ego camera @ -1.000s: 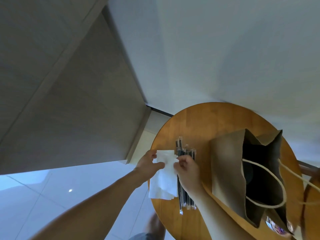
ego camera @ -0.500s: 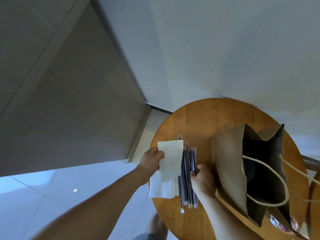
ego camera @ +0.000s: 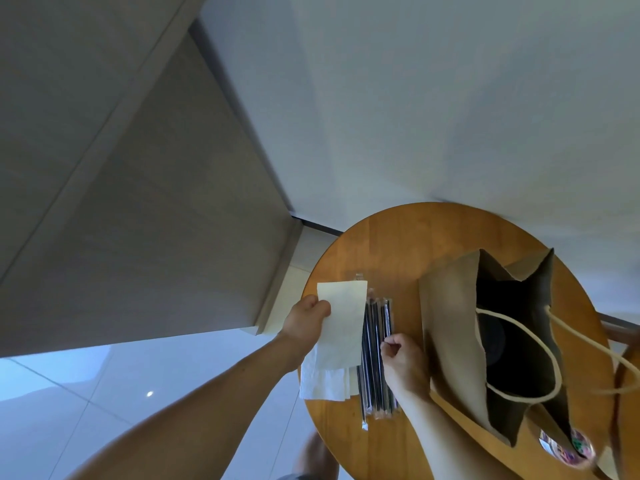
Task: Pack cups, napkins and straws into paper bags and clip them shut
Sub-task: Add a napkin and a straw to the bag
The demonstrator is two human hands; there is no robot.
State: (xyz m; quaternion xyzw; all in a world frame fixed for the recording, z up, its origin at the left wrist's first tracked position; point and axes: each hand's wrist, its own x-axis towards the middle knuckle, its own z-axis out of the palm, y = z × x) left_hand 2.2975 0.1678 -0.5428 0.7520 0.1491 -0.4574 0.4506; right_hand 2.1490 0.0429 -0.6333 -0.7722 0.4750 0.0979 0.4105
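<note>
Fingers of the left hand [ego camera: 306, 320] pinch one napkin [ego camera: 343, 323] above the stack [ego camera: 322, 382]. The right hand [ego camera: 403, 358] curls onto the wrapped straws [ego camera: 375, 341] on the table [ego camera: 381, 244], pinching one. Gathering step, I judge: next, both go into the open paper bag [ego camera: 450, 323] just beside.

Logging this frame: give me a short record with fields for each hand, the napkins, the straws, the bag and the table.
Left hand: holds one napkin lifted over the napkin stack
Right hand: fingertips pinch at the straws, on the bundle's right side
Straws: black, wrapped, lying side by side between stack and bag
Paper bag: open, mouth toward the camera, rope handles loose, not clipped
Table: round, wooden
Task stage: napkin and straws not yet in the bag
</note>
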